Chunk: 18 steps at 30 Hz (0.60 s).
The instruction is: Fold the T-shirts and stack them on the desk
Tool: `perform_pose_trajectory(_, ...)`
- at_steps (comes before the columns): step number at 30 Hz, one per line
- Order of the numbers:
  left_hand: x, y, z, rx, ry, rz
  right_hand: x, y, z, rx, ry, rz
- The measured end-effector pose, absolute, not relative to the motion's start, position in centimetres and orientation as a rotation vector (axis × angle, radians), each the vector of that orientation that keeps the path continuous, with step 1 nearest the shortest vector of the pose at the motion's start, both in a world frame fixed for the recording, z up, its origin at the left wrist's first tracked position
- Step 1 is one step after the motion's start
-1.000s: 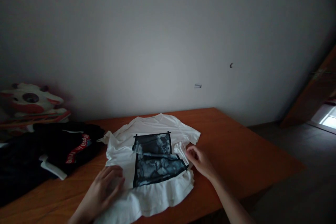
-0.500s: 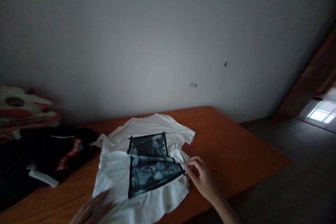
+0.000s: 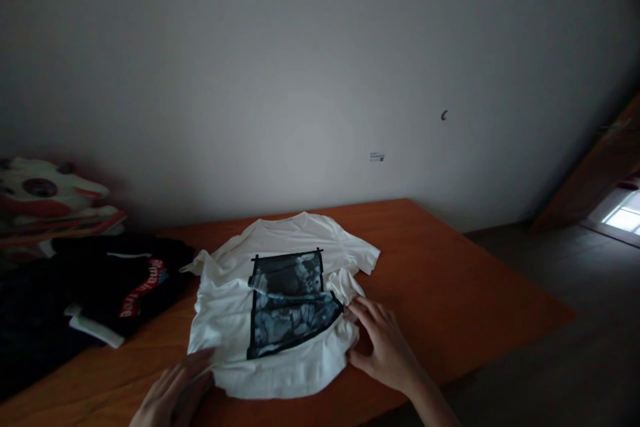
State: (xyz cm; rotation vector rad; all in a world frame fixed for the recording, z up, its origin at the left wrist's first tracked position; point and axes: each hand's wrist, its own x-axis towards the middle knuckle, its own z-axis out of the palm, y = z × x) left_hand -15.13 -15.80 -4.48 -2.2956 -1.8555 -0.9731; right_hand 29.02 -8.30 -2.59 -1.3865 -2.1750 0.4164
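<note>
A: Any writing legible here?
B: Barely. The folded black fabric garment (image 3: 100, 273) has a red band (image 3: 143, 288) with white letters, too blurred to spell. The white short-sleeved T-shirt (image 3: 225, 320) carries a dark print (image 3: 290, 303) without clear lettering. The small pale wall sticker (image 3: 377, 157) is too tiny.

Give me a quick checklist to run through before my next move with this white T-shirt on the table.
1. White T-shirt lies wholly on the table: ok.
2. Shirt spread flat: not ok, its right side is bunched and the dark print is creased.
3. Left hand has hold of the lower left hem: cannot tell; the fingers reach the corner, but the grip is unclear.
4. Right hand rests on the shirt's right edge: ok, fingers laid flat.
5. Black clothes lie apart from the shirt's left sleeve: cannot tell; close together, dim light.
</note>
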Motion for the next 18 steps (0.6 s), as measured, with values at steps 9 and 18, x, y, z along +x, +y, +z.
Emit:
perform_pose_trajectory(9,-14.7,-15.9,-4.4,-2.351,-1.747,-0.658,28.6,-7.2,-2.6,-1.362,-2.127,0.321)
perform_pose_trajectory(18,-14.5,-16.4,-2.8,-2.306,-1.870,-1.059,29.2,-8.2,-3.0,-1.117,-1.780,0.388)
